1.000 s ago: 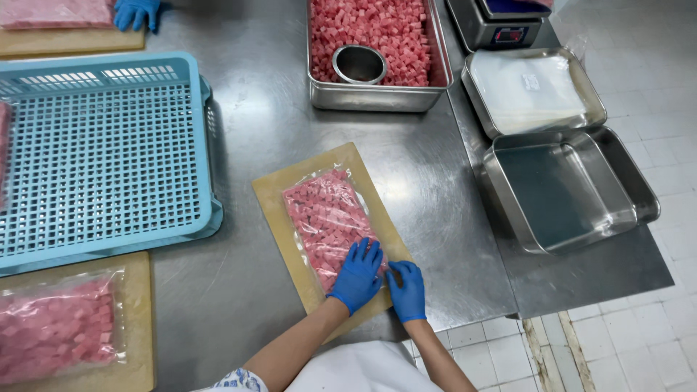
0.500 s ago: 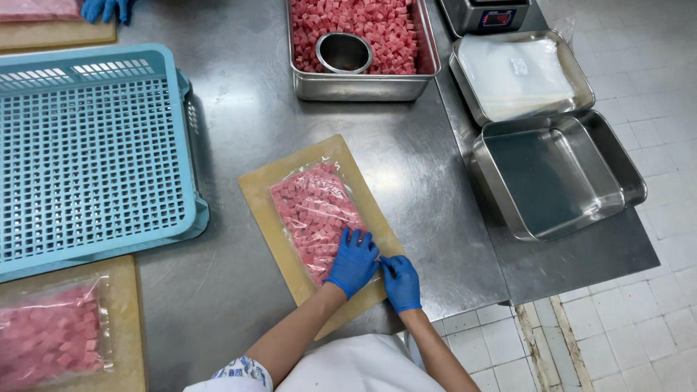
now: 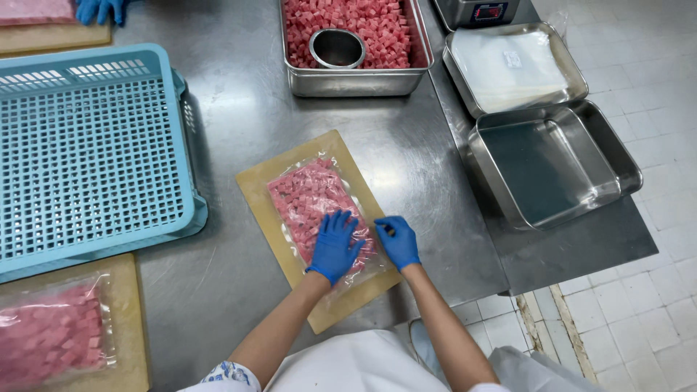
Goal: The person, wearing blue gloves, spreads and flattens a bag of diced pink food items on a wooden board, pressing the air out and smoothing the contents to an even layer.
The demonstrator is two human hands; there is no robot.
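One clear bag of pink meat cubes [image 3: 314, 205] lies flat on a tan cutting board [image 3: 263, 190], at an angle, in the middle of the steel surface [image 3: 239, 123]. Both hands press on the bag's near end: left hand [image 3: 334, 247] spread flat on the cubes, fingers wide; right hand [image 3: 397, 241] just beside it on the bag's near corner, fingers curled a little, gripping nothing that can be made out. Blue gloves on both. Cubes inside look already spread into an even single layer over most of the bag; the near end under the hands is the part being worked, and whether the mouth is sealed cannot be told. Beyond the board, a deep steel pan [image 3: 356, 76] holds a large stock of loose pink cubes with a round metal cup [image 3: 337, 48] set in it, so plenty is left to bag. To the board's right, a shallow steel tray [image 3: 555, 163] sits bare, and behind that another tray with a stack of clear bags [image 3: 512, 67]. To the board's left, a blue perforated crate [image 3: 87, 156]; nearer than that, a second board with a filled bag [image 3: 51, 337]. Far left beyond the crate, another person's gloved hand [image 3: 100, 10].
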